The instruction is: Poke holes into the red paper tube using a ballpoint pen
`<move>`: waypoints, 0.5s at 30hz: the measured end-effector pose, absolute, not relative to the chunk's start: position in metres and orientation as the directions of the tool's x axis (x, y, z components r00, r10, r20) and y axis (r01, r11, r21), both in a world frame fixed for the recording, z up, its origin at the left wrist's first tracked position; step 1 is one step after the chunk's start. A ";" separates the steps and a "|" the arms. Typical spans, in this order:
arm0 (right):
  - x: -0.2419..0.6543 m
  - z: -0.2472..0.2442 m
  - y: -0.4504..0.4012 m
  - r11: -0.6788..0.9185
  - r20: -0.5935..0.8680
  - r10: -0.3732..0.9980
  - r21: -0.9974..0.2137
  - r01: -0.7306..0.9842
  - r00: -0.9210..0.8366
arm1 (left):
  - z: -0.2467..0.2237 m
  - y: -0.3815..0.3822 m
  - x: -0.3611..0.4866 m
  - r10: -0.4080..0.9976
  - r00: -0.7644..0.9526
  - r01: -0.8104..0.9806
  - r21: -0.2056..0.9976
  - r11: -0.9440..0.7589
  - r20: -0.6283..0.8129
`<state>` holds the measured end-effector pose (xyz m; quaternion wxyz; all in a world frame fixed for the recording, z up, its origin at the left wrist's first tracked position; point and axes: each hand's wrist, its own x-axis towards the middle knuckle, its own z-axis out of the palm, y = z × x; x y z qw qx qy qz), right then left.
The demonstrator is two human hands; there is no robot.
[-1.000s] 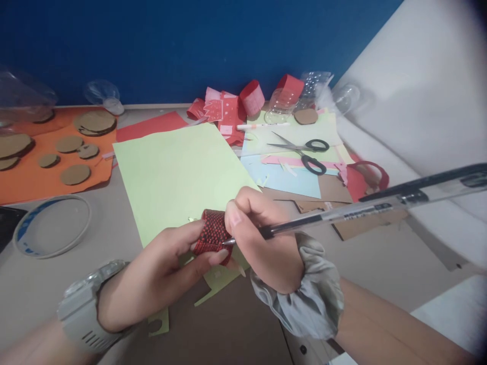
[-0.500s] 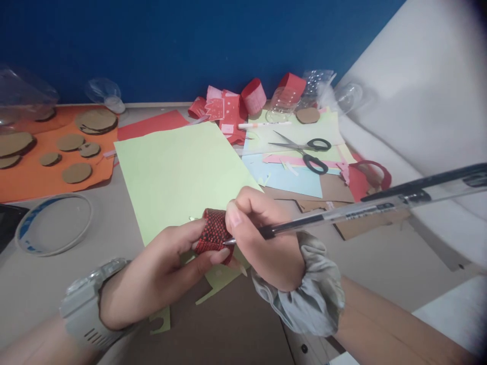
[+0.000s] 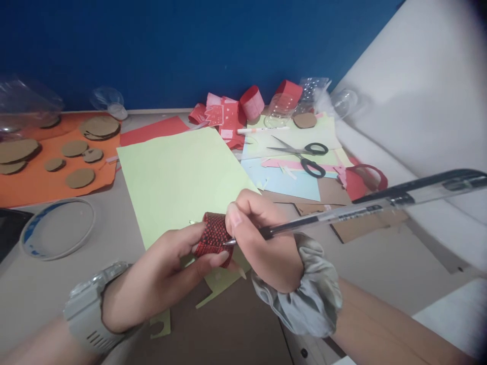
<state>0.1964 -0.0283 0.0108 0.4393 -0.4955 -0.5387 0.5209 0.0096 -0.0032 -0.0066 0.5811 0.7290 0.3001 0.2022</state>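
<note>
Between the thumb and fingers of my left hand [image 3: 171, 258] is a small red paper roll [image 3: 213, 235] patterned with black marks. My right hand [image 3: 262, 238] is closed around a clear-barrelled ballpoint pen [image 3: 323, 218] with a black grip. The pen's metal tip meets the roll's patterned side, near my left thumb. Some of the roll's right side is hidden behind my right fingers. Beneath both hands lie a light green sheet [image 3: 178, 177] and a cut green scrap [image 3: 224, 281].
Scissors [image 3: 304, 152] lie on paper sheets at right. Behind are red paper rings [image 3: 252, 102] and a white marker [image 3: 262, 130]. Cardboard discs [image 3: 79, 178] rest on orange paper [image 3: 49, 190] at left, near a tape ring [image 3: 93, 228]. A blue partition [image 3: 190, 50] stands at the back.
The view has shifted slightly, so the table things sit a little lower. Both hands keep their hold, and the pen tip stays at nearly the same spot on the roll.
</note>
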 end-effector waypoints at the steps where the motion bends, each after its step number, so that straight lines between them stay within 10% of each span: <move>1: 0.196 0.010 -0.029 -0.028 -0.036 0.993 -0.997 0.078 -0.113 | -0.007 -0.003 0.009 0.673 0.737 0.207 0.967 -0.146 -0.056; 15: 0.198 0.008 -0.029 -0.022 -0.030 0.991 -0.998 0.066 -0.132 | -0.006 -0.002 0.011 0.671 0.738 0.215 0.967 -0.135 -0.070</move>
